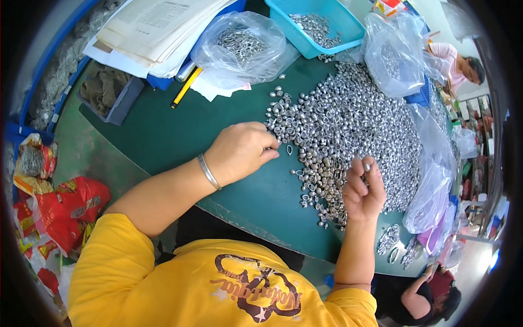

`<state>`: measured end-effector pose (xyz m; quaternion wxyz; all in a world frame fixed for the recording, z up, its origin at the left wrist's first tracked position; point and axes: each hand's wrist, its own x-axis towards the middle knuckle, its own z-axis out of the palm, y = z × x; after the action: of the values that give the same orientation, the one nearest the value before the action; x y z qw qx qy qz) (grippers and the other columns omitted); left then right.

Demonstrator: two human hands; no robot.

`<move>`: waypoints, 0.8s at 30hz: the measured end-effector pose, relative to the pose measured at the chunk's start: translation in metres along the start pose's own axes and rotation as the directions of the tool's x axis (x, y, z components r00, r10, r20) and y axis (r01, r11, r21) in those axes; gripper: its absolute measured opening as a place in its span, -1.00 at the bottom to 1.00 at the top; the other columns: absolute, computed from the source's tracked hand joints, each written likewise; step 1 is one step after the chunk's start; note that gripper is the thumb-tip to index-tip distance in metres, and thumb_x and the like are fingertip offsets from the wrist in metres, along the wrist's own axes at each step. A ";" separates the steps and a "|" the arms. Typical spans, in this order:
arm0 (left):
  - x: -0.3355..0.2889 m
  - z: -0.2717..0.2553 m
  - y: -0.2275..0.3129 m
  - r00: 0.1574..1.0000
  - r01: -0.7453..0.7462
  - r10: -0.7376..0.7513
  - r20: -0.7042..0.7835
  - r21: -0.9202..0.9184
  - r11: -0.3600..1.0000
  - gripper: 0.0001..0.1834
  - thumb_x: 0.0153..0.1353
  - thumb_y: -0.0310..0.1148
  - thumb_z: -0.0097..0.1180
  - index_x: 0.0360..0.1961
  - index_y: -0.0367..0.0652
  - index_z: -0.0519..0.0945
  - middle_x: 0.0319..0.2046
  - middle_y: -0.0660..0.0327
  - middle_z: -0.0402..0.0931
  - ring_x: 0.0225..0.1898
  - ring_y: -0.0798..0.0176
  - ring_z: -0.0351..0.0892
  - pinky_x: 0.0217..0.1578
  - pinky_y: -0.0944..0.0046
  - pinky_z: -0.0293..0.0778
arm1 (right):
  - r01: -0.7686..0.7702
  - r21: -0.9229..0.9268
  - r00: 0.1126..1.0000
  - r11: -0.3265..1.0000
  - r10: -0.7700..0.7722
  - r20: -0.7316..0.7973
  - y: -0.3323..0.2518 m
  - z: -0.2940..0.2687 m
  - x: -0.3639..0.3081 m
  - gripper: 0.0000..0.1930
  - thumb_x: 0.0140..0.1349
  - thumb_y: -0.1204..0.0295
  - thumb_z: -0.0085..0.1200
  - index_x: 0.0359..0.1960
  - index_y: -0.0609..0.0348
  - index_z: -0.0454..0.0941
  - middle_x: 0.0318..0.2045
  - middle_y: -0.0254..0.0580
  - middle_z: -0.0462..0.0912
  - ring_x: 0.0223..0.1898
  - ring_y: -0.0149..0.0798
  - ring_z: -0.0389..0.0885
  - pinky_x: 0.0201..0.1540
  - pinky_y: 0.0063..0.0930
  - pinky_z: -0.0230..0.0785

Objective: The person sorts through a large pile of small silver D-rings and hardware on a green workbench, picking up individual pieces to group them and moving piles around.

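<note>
A wide heap of small silvery metal pieces point(354, 117), rounded and oval with some ring-like, spreads over the green tabletop point(180, 131). At the heap's left edge, my left hand point(239, 150) is closed with thumb and fingers near each other; what they hold, if anything, is hidden. A loose oval ring point(289, 149) lies just right of those fingertips. Raised over the heap's near side, palm up, my right hand point(362, 191) pinches one shiny oval metal piece point(367, 167) between its fingertips.
Behind the heap stand a turquoise basket point(346, 41) and a clear bag of metal rings point(242, 46). Far left are a stack of papers point(147, 32), a yellow pencil-like stick point(187, 87) and a grey bin point(128, 98). Two people point(463, 71) work at the right.
</note>
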<state>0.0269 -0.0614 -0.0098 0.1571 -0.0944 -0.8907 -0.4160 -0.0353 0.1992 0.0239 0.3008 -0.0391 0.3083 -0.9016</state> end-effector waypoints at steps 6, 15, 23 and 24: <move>0.001 0.001 0.006 0.999 -0.029 0.028 0.034 0.029 0.999 -0.93 -0.06 -0.50 0.23 -0.50 -0.19 0.59 -0.57 0.19 0.46 -0.54 0.20 0.47 -0.50 0.31 0.39 | 0.031 0.081 0.999 0.996 -0.032 0.015 -0.010 -0.009 -0.007 -0.81 0.30 0.35 -0.26 -0.37 0.20 0.32 -0.61 -0.33 0.29 -0.73 -0.53 0.14 -0.75 -0.73 -0.02; 0.009 -0.003 0.013 0.795 0.519 -0.302 0.526 -0.848 -0.110 -0.93 0.11 -0.48 -0.02 -0.39 -0.26 0.45 -0.50 0.20 0.37 -0.63 0.45 0.18 -0.73 0.55 0.09 | 0.271 -0.839 0.900 -0.471 -0.185 0.394 0.039 0.011 0.000 -0.93 0.01 0.42 0.15 -0.45 0.08 0.59 -0.62 -0.23 0.52 -0.58 -0.11 0.54 -0.56 -0.31 0.40; 0.039 0.028 0.027 0.972 0.208 -0.180 0.152 -0.197 0.958 -0.91 -0.01 -0.45 0.25 -0.48 -0.24 0.62 -0.60 0.35 0.46 -0.61 0.46 0.38 -0.59 0.46 0.31 | 0.342 -0.902 0.872 -0.262 -0.269 0.409 0.040 0.001 0.005 -0.94 0.04 0.43 0.08 -0.47 0.11 0.55 -0.55 -0.16 0.55 -0.52 -0.08 0.56 -0.48 -0.26 0.43; 0.040 0.027 0.031 0.973 0.161 -0.144 0.183 -0.080 0.984 -0.90 -0.02 -0.44 0.27 -0.48 -0.23 0.62 -0.60 0.31 0.46 -0.61 0.42 0.38 -0.55 0.44 0.34 | 0.293 -0.918 0.893 -0.269 -0.267 0.363 0.032 0.002 0.003 -0.93 0.05 0.43 0.08 -0.45 0.11 0.55 -0.51 -0.14 0.58 -0.47 -0.06 0.57 -0.44 -0.26 0.44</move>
<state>-0.0070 -0.0195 0.0104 0.0406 -0.0695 -0.8852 -0.4582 -0.0204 0.1764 0.0063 -0.0540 -0.3317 0.8620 -0.3796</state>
